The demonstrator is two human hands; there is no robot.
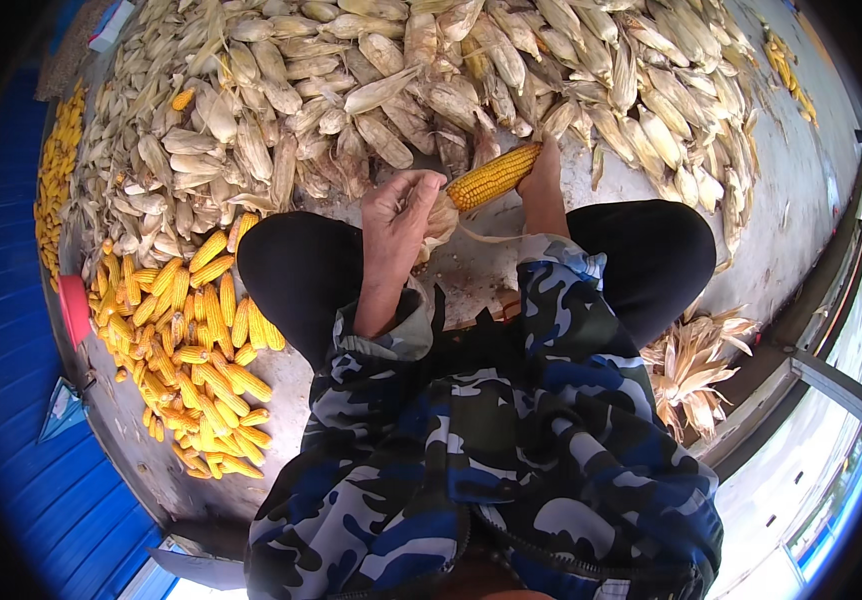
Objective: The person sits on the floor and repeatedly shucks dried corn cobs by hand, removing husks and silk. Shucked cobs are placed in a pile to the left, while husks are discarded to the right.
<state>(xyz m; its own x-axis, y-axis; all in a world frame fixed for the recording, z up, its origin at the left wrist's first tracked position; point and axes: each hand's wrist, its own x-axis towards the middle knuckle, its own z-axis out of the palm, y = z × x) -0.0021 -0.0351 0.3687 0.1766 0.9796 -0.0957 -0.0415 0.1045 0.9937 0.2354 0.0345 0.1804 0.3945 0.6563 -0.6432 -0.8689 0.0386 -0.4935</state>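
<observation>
A bare yellow ear of corn [495, 177] slants up to the right between my hands, above the floor. My right hand [540, 180] is closed around its upper right end. At its lower left end hangs a peeled-back pale husk [440, 223], which my left hand [399, 214] pinches with thumb and curled fingers. A thin husk strip [491, 238] trails towards my right cuff. Just beyond my hands lies a large heap of unhusked ears [401, 97].
A pile of husked yellow ears [191, 352] lies left of my knee. More yellow ears [60, 187] line the blue wall [11, 300], near a red basin [73, 311]. Loose husks [697, 367] lie by my right knee. Some ears [789, 75] lie far right on the concrete floor [791, 172].
</observation>
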